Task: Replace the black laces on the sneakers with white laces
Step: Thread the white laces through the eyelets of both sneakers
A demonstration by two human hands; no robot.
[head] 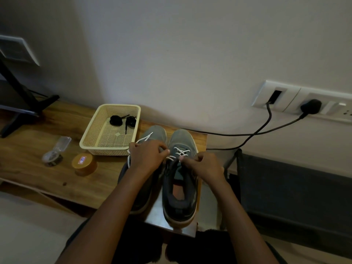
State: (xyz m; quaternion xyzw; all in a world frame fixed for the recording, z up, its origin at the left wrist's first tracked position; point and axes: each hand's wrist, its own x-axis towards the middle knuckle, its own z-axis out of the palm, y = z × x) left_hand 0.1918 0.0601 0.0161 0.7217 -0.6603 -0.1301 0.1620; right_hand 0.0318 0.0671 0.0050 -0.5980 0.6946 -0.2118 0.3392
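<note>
Two grey sneakers stand side by side, toes toward the wall. The right sneaker (181, 189) has a white lace (182, 151) crossed through its front eyelets. The left sneaker (155, 133) is mostly hidden under my left arm. My left hand (147, 156) is closed on a strand of white lace (144, 139) that runs over the left shoe's toe and loops down its left side. My right hand (202, 165) pinches the lace at the right sneaker's tongue. Two rolled black laces (122, 120) lie in a cream basket (95, 138).
A round wooden container (84, 163) and a clear plastic packet (55, 153) lie left of the shoes on the wooden table (32, 168). A black stand (22, 103) is at far left. Black cables (253, 133) run from wall sockets (302, 103) behind the shoes.
</note>
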